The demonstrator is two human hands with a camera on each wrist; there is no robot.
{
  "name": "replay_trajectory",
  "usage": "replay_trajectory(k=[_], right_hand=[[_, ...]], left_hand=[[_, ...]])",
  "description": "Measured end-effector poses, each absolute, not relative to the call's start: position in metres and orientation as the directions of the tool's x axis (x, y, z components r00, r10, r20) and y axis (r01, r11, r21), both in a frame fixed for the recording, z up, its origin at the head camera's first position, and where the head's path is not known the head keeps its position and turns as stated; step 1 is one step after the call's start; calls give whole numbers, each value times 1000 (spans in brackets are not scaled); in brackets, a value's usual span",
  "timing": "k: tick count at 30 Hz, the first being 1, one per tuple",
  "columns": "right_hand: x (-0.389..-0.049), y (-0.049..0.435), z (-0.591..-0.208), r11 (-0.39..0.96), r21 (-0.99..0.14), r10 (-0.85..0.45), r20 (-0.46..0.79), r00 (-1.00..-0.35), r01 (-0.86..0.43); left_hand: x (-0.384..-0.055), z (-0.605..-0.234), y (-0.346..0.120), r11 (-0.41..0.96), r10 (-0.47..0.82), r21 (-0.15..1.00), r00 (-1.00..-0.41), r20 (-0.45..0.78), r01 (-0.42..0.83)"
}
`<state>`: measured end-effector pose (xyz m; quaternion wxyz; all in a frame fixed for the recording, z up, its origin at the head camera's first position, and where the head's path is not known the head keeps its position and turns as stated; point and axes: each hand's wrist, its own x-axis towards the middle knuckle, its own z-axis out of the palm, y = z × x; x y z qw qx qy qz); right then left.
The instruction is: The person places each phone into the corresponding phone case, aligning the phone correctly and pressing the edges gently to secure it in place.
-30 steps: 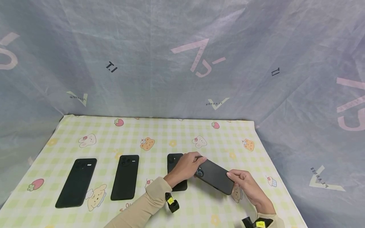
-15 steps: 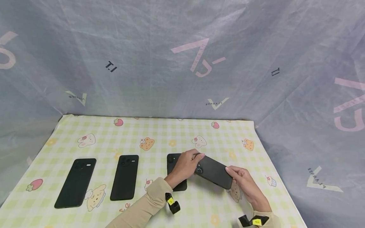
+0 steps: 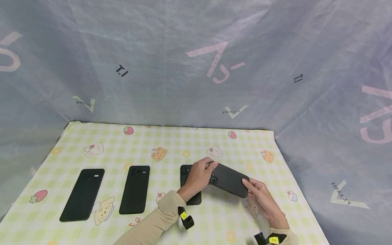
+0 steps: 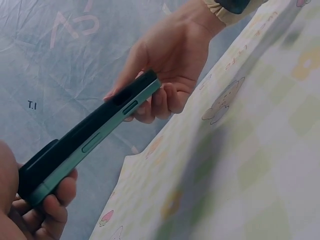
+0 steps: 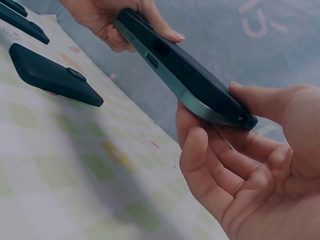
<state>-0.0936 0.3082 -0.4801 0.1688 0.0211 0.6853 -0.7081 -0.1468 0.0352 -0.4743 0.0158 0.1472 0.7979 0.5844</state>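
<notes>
A smartphone (image 3: 229, 180) in a dark case is held above the table, back side up, its camera end toward my left hand. My left hand (image 3: 197, 177) grips the camera end, thumb on top. At the other end my right hand (image 3: 264, 200) pinches the phone between thumb and fingers. Along its side, in the left wrist view, a pale metal frame (image 4: 90, 142) shows below the dark case (image 4: 95, 120). The right wrist view shows the same pale edge running into a corner where the case (image 5: 210, 90) lies over it.
Another black phone (image 3: 193, 200) lies on the table, partly behind my left hand. Two more black phones, one in the middle left (image 3: 134, 190) and one at far left (image 3: 82, 195), lie back up. A checked cloth (image 3: 171, 139) covers the table; a grey-blue curtain (image 3: 171, 85) hangs behind.
The right-hand end of the held phone has risen and swung slightly away from me, with my right hand moving along. My left hand has shifted slightly up; both keep their hold.
</notes>
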Motion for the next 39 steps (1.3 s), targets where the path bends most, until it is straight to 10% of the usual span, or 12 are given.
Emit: replay_trajectory(k=[13,39], right_hand=[[-91,317,-487,-31,-969,-479,-200,-855,245],[-87,315,-486,-155,-922,-488,-241,-839,355]], left_hand=[[-149,-475,31,224,244,943,-951,189,245],[-150,-474,28,239,264,920,-933,245,310]])
